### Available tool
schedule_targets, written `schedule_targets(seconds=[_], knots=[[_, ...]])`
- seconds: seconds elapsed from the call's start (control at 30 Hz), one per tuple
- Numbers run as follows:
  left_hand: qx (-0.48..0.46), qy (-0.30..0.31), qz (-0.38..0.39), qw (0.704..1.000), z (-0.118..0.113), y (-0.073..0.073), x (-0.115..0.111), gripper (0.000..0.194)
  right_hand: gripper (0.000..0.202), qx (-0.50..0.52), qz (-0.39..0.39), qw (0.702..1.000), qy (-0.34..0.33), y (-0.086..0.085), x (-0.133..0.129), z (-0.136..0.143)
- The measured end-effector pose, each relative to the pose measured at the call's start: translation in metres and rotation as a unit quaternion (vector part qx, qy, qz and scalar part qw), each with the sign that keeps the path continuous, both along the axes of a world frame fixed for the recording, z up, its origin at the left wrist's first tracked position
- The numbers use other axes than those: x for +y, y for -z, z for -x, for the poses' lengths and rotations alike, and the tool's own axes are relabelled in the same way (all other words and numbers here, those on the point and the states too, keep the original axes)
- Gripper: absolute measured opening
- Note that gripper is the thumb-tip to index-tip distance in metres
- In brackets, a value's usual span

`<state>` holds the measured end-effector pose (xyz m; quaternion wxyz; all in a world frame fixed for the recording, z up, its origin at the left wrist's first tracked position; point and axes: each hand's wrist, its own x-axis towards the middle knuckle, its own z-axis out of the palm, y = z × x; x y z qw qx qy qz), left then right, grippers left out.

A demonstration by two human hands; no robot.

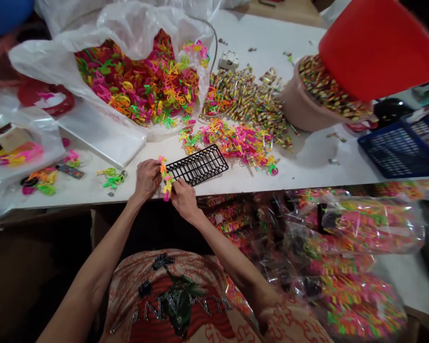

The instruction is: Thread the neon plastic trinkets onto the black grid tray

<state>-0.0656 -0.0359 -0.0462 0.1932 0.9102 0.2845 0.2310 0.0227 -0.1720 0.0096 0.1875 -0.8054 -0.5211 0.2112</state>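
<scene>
A black plastic grid rack (203, 166) lies near the front edge of the white table. At its left end stands a row of small bright plastic pieces (166, 179) in orange, green, yellow and pink. My left hand (148, 178) is closed, its fingers pressed together at the left side of these pieces; what it may hold is too small to name. My right hand (184, 199) is closed over the rack's near left corner, thumb and fingers against the rack beside the pieces.
Behind the rack lie loose colourful plastic pieces (241, 143) and a heap of small wrapped tubes (250, 95). A large plastic bag (121, 24) of pieces stands back left. A pink tub (300, 107), red basin (375, 52) and blue basket (396, 147) are right. Filled bags (375, 224) sit below.
</scene>
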Motion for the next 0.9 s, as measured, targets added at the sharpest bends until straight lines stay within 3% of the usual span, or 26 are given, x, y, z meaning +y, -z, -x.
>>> schedule_targets(seconds=[0.1,0.2,0.37,0.43,0.57,0.73,0.83,0.9], knots=[[0.01,0.01,0.002,1.0,-0.002,0.0,0.001,0.017,0.016,0.077,-0.089,0.993,-0.01,0.011,-0.001,-0.006],[0.022,0.019,0.006,1.0,-0.004,0.0,0.001,0.017,0.018,0.162,-0.156,0.973,0.052,0.02,-0.003,-0.011],[0.018,0.018,0.009,1.0,-0.004,-0.002,0.0,0.018,0.025,0.366,-0.181,0.899,0.16,0.024,-0.005,-0.013],[0.015,0.02,0.011,1.0,-0.004,-0.003,0.0,0.017,0.023,0.347,-0.17,0.909,0.155,0.023,-0.005,-0.012],[0.015,0.022,0.017,0.999,-0.004,-0.004,0.0,0.018,0.022,0.217,-0.17,0.955,0.11,0.019,-0.005,-0.015],[0.014,0.033,0.029,0.999,-0.004,-0.005,0.0,0.019,0.02,0.193,-0.141,0.971,0.012,0.015,-0.006,-0.032],[0.016,0.032,0.038,0.999,-0.004,-0.006,-0.001,0.02,0.019,0.12,-0.112,0.985,-0.058,0.016,-0.005,-0.035],[0.02,0.026,0.044,0.998,-0.006,-0.007,-0.001,0.019,0.013,0.068,-0.083,0.992,-0.062,0.018,-0.005,-0.031]])
